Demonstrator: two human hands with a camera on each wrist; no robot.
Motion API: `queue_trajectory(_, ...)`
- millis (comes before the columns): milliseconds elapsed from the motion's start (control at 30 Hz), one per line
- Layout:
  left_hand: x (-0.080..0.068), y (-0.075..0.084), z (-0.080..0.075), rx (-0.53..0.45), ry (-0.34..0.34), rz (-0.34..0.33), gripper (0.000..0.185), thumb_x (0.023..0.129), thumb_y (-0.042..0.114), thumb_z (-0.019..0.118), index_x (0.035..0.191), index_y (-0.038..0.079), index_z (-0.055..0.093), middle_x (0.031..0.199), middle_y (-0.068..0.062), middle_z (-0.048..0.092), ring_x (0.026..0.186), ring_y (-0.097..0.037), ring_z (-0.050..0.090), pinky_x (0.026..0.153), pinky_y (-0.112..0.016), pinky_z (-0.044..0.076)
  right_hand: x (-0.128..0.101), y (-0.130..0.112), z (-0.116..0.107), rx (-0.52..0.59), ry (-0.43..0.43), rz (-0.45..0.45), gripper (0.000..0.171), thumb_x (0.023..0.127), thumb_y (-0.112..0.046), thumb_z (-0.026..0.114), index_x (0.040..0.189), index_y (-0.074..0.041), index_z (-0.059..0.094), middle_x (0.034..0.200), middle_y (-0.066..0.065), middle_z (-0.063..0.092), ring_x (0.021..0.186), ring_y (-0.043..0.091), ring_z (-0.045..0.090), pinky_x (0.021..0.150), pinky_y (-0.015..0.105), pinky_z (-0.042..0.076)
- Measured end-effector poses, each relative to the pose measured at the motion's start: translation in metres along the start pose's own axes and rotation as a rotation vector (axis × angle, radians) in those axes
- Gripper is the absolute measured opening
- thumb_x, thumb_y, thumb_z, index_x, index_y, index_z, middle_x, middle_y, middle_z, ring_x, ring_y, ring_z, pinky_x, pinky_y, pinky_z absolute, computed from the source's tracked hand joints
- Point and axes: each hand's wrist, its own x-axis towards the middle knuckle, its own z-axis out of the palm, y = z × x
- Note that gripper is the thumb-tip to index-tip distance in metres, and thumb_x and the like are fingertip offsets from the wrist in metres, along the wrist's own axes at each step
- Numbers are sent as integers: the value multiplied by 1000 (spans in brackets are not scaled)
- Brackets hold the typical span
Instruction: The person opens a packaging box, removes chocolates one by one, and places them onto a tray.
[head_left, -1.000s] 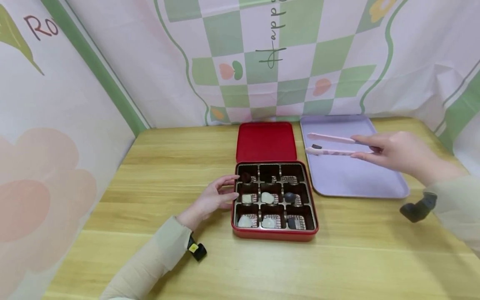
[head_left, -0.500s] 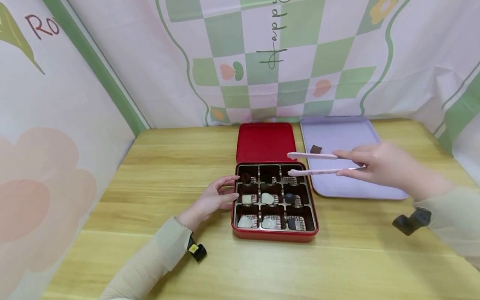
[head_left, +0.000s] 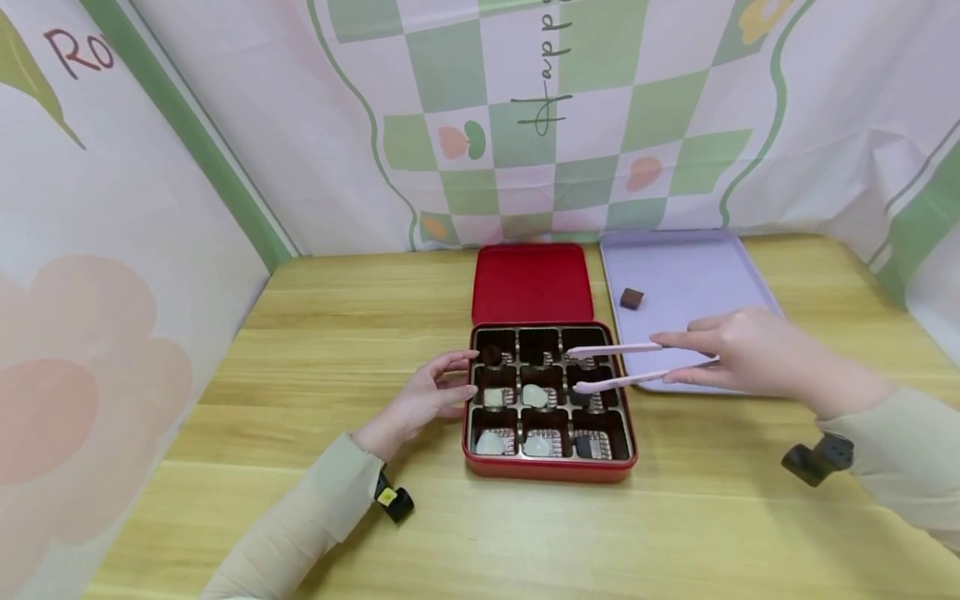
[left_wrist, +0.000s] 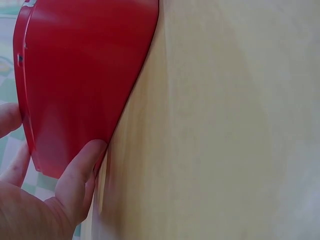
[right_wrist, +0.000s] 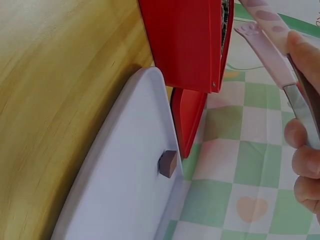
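The red chocolate box [head_left: 550, 404] sits mid-worktop [head_left: 300, 350], its red lid [head_left: 532, 283] lying flat just beyond its far edge and the lilac tray [head_left: 701, 283] close on the right; wide bare wood lies left and near. The backdrop reads "Happ" in script behind the lid and "Ro" at far left. The left hand [head_left: 427, 398] rests on the worktop with relaxed, straight fingers touching the box's left wall. The right hand [head_left: 731, 354], reaching in from the right, pinches pink tongs [head_left: 622, 365], whose parted tips hover over the box's right-hand compartments. One brown chocolate cube [head_left: 632, 298] lies alone on the tray's far left part.
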Motion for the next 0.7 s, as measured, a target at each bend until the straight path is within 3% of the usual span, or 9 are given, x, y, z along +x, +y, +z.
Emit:
queue_trajectory(100, 1, -1, 0, 2, 2, -7, 57, 87, -2, 61, 140, 13, 45, 143, -17, 39, 126, -36, 44, 82, -43, 58, -1, 0, -2, 6, -37, 14, 41, 76, -46, 74, 99, -12, 74, 69, -7, 65, 46, -4, 44, 42, 24, 45)
queue_trajectory(267, 2, -1, -1, -3, 0, -10, 58, 86, -2, 61, 140, 13, 45, 143, -17, 39, 126, -35, 44, 82, -43, 58, 0, -1, -5, -2, -97, 29, 40, 71, -43, 78, 100, -16, 74, 72, -8, 68, 50, 0, 54, 47, 25, 50)
queue_trajectory(500, 2, -2, -2, -6, -1, 3, 56, 87, -1, 60, 140, 12, 44, 143, -18, 39, 126, -36, 44, 83, -43, 58, 8, 0, -5, -5, -138, -6, 39, 78, -49, 71, 98, -17, 75, 66, -17, 58, 51, -4, 48, 44, 21, 44)
queue_trajectory(700, 1, -2, -1, -10, 0, 1, 57, 87, -2, 60, 140, 12, 44, 142, -19, 39, 126, -36, 44, 83, -43, 58, 19, -4, -7, -46, -203, 1, 36, 71, -45, 77, 96, -19, 76, 65, -15, 60, 49, -3, 47, 42, 20, 42)
